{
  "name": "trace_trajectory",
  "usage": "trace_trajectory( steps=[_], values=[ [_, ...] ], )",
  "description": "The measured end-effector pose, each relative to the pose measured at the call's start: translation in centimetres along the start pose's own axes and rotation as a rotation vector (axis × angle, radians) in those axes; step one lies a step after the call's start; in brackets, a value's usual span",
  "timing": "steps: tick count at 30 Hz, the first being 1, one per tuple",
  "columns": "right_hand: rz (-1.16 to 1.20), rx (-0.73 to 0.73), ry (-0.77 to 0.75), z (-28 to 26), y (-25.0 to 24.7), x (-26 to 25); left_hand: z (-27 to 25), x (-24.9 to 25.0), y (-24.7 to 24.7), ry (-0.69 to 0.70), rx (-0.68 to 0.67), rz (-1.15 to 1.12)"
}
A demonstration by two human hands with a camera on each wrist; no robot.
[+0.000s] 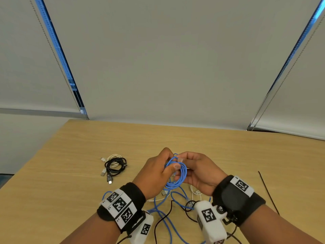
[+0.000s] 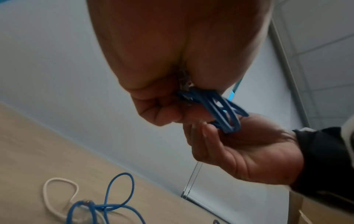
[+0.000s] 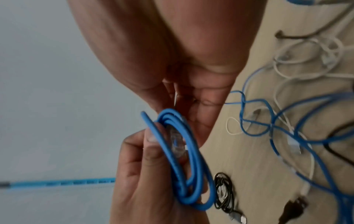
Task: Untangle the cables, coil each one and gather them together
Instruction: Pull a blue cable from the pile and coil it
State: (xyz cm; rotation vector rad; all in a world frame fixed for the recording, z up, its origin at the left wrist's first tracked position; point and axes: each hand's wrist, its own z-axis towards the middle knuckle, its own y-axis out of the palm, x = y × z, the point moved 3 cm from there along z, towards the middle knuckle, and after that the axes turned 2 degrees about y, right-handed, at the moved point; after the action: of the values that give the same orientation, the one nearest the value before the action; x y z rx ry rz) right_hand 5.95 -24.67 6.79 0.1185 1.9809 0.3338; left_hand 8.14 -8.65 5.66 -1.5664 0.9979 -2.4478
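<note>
A blue cable coil (image 1: 177, 175) is held above the table between both hands. My left hand (image 1: 158, 170) grips its left side, thumb pressed over the loops. My right hand (image 1: 195, 170) pinches the coil's top and cups it from the right. In the right wrist view the blue cable coil (image 3: 184, 165) shows a clear plug tucked among the loops. In the left wrist view the blue cable coil (image 2: 220, 109) sits between the fingers of both hands. Below the hands lies a tangle of blue, white and black cables (image 1: 172, 205).
A coiled black cable and a coiled white cable (image 1: 115, 164) lie together on the wooden table (image 1: 228, 155) to the left. A thin black cable tie (image 1: 267, 191) lies at the right. Window blinds hang behind the table's far edge.
</note>
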Motion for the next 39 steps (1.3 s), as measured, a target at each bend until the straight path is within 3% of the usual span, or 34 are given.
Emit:
trace_trajectory(
  steps=[3, 7, 12, 19, 23, 25, 28, 31, 35, 39],
  values=[
    [0.054, -0.036, 0.045, -0.1, 0.1, 0.4, 0.1, 0.2, -0.2, 0.002, 0.023, -0.018],
    [0.14, -0.046, -0.007, -0.3, -0.1, 0.9, 0.3, 1.0, -0.6, 0.07, 0.048, 0.099],
    [-0.19, -0.05, -0.142, -1.0, -0.1, 1.4, 0.1, 0.4, -1.0, -0.024, 0.096, 0.159],
    [-0.2, -0.179, -0.164, -1.6, -0.4, 1.8, -1.6, -0.8, -0.5, -0.244, 0.066, -0.236],
    [-0.145, -0.134, -0.221, -1.5, 0.0, 2.9, -2.5, -0.9, 1.0, -0.49, 0.073, -0.81],
    [-0.396, -0.008, -0.35, -1.4, 0.4, 3.4, -2.8, -1.2, 1.7, -0.59, 0.132, -0.945],
    [-0.902, 0.095, -0.552, -1.5, 1.0, 4.7, -3.5, -2.1, 2.3, -0.648, 0.197, -0.804],
    [-0.988, 0.138, -0.685, -1.5, 0.7, 5.0, -4.7, -2.7, 2.8, -0.648, 0.154, -0.631],
    [-0.962, 0.142, -0.519, -1.0, -0.4, 5.2, -6.1, -2.9, 3.3, -0.617, 0.087, -0.582],
    [-1.196, 0.037, -0.444, -1.0, -0.2, 5.8, -6.5, -3.3, 3.0, -0.67, 0.096, -0.684]
  ],
)
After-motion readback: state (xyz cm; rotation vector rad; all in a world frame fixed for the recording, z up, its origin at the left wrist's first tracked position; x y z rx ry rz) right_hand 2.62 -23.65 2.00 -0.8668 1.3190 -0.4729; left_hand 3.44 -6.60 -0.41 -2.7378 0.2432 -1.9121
